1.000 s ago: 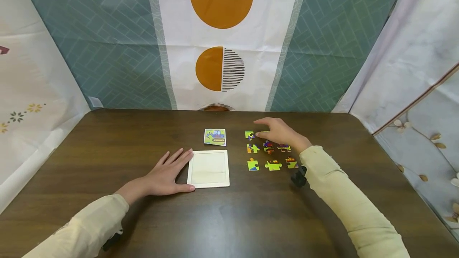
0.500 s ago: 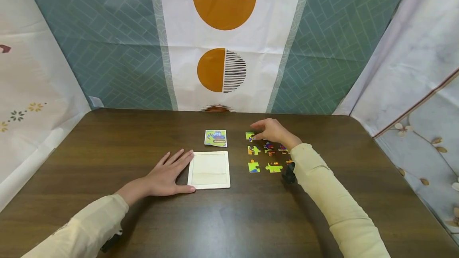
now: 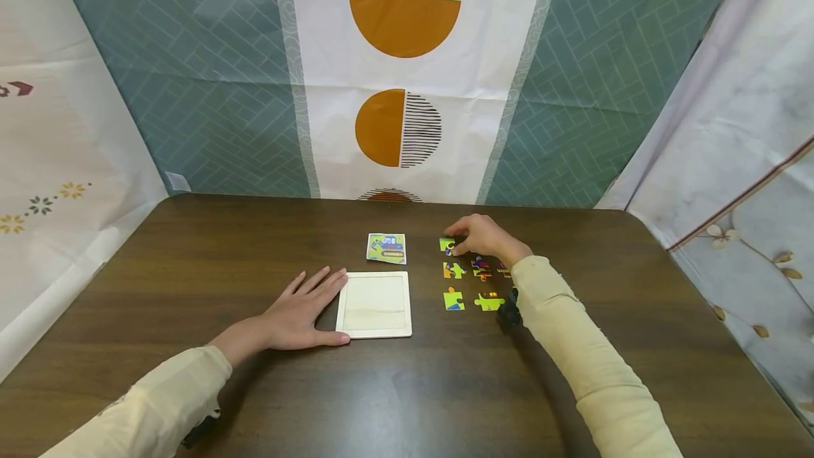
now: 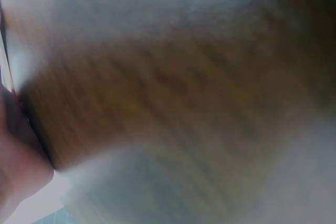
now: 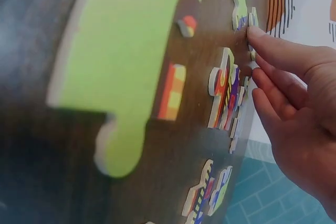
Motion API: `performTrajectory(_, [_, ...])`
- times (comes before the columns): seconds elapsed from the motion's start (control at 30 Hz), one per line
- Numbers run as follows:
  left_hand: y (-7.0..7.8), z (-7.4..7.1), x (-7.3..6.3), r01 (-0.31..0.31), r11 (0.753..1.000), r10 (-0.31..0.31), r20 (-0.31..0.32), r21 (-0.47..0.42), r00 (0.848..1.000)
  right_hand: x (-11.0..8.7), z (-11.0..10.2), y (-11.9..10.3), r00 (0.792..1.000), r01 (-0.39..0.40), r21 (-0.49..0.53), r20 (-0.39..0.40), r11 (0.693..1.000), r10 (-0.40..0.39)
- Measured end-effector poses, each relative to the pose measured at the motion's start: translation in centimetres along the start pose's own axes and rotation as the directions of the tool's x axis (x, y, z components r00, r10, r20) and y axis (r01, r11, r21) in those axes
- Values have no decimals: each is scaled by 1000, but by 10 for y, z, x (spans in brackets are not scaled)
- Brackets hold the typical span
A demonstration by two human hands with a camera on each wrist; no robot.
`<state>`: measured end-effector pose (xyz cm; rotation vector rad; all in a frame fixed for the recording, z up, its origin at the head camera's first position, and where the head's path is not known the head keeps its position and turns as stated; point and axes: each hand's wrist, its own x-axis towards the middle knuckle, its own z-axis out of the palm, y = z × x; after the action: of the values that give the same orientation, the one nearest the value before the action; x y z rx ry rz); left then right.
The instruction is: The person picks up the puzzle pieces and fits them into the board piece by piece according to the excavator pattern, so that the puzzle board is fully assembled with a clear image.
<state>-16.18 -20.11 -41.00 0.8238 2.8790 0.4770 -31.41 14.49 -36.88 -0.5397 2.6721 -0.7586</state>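
My left hand [image 3: 295,313] lies with spread, straight fingers at the left edge of a pale square puzzle tray [image 3: 375,306], fingertips and thumb touching its rim. My right hand [image 3: 486,237] reaches over the puzzle pieces and pinches the back-left green puzzle piece [image 3: 447,244] between thumb and fingers. In the right wrist view, the thumb and fingers of the right hand [image 5: 302,98] meet at that piece, which shows nearly edge-on. Several other pieces lie in rows, including an orange and green one [image 3: 454,270] and a green-blue one [image 3: 453,300]. The right hand and forearm hide some pieces.
A picture card with a blue excavator [image 3: 386,249] lies behind the tray. Nearest the right wrist camera is a green puzzle piece [image 5: 121,40]. Everything rests on a dark brown table [image 3: 381,401], with a patterned cloth [image 3: 540,126] hanging behind it.
My right hand has moved left and down onto the back-left puzzle piece, and its thumb and fingers have closed on it. The left hand stays at the tray. The head view shifts slightly.
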Motion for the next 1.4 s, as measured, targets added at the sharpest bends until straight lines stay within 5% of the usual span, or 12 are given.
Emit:
performTrajectory(0.5, [1,1,0,0,1000,0,15,-9,1000,2,0,-4,997,71,-164,33,984,-66])
performTrajectory(0.93, [2,3,0,-9,1000,9,-3,-26,1000,-5,-4,-5,999,10,-22,-30,1000,-11])
performTrajectory(1.4, [0,0,1,16,1000,-16,19,-19,1000,-13,5,-13,995,89,7,-34,996,-89])
